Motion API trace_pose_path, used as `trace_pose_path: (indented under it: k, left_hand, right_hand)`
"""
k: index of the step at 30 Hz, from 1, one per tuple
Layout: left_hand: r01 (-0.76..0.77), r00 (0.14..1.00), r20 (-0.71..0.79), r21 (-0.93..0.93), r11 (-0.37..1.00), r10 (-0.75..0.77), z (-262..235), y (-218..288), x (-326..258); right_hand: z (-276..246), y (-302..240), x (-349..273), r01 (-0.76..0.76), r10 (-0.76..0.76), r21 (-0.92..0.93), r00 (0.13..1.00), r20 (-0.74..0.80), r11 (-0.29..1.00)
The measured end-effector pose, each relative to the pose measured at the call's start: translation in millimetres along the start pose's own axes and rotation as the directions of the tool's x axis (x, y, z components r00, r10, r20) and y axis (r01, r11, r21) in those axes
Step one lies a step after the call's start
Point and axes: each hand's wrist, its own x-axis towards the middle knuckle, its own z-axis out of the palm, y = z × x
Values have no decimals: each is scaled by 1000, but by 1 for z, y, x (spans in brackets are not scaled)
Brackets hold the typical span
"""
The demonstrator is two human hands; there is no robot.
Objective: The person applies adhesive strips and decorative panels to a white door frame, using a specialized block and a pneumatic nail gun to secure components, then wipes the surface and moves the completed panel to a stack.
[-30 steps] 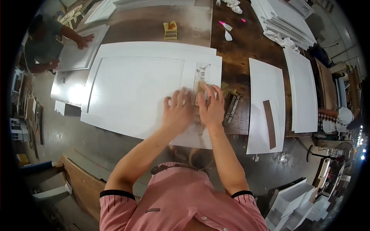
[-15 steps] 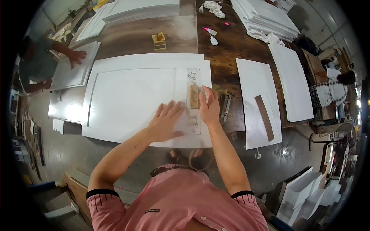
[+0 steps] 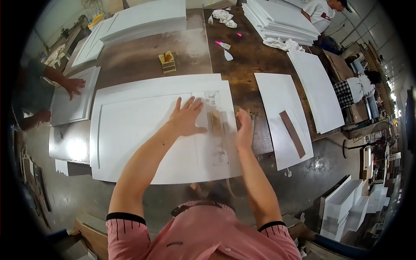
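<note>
A large white door panel [image 3: 143, 134] with a recessed middle lies on the table before me. My left hand [image 3: 186, 116] rests on it, open, fingers spread, near the inner edge of its right frame. A pale strip with dark marks [image 3: 219, 154] runs along that frame, with a small wooden block [image 3: 215, 122] on it. My right hand [image 3: 244, 128] is at the panel's right edge, fingers bent in and closed. Whatever they hold, if anything, is hidden by the hand and blur.
Right of the panel lies a white board [image 3: 284, 130] with a brown strip [image 3: 292, 134] on it. Beyond are a yellow box [image 3: 167, 63], small bottles [image 3: 228, 55] and stacked white panels [image 3: 281, 21]. At left, a co-worker's hand [image 3: 73, 86] touches another panel [image 3: 89, 93].
My left hand has moved up the panel, away from me. My right hand has shifted slightly right and nearer, farther from the wooden block. The whole view has tilted, and another person shows at the back right.
</note>
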Motion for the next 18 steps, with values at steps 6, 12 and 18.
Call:
trace_pose_path:
  k: [6, 12, 18]
  left_hand:
    - [50, 980, 185, 125, 991, -73, -22, 20, 16]
    - [52, 992, -102, -215, 975, -75, 7, -8, -9]
    - [181, 945, -203, -325, 928, -256, 49, -26, -29]
  right_hand:
    - [-23, 63, -11, -306, 448, -445, 856, 257, 841]
    - [12, 96, -6, 8, 53, -472, 992, 116, 881]
    - [-4, 8, 46, -341, 377, -250, 919, 115, 906]
